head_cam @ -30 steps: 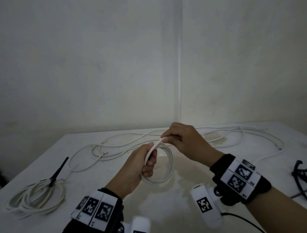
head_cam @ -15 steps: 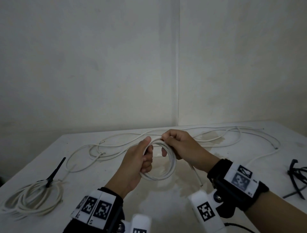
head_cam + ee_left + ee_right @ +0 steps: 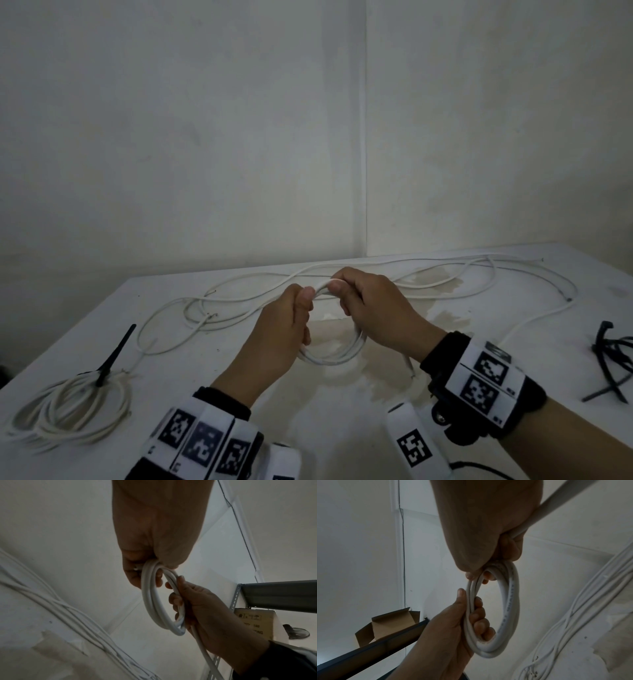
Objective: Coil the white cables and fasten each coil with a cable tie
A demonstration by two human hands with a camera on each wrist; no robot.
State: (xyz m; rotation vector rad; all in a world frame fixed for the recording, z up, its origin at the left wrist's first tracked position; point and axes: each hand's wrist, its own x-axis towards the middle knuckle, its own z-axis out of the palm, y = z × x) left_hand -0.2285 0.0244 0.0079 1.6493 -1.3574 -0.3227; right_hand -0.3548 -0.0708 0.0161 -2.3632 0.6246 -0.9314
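A small coil of white cable (image 3: 330, 358) hangs above the table (image 3: 342, 428) between both hands. My left hand (image 3: 301, 308) grips the coil's left side, fingers curled through it, seen too in the right wrist view as left hand (image 3: 471, 615). My right hand (image 3: 342, 291) pinches the top of the coil (image 3: 154, 601) next to the left thumb, fingers wrapped round the strands (image 3: 510, 601). The cable's short free end (image 3: 409, 368) dangles under my right wrist. Black cable ties (image 3: 613, 359) lie at the far right.
A finished white coil (image 3: 68, 407) with a black tie (image 3: 113, 356) lies at the front left. Loose white cables (image 3: 239, 294) sprawl along the table's back, reaching right (image 3: 513, 274). Walls meet in a corner behind. A metal shelf (image 3: 274, 595) and a cardboard box (image 3: 388, 626) stand nearby.
My right hand has laid another turn onto the coil and closed up against the left thumb. The free tail has shortened and now hangs under the right wrist.
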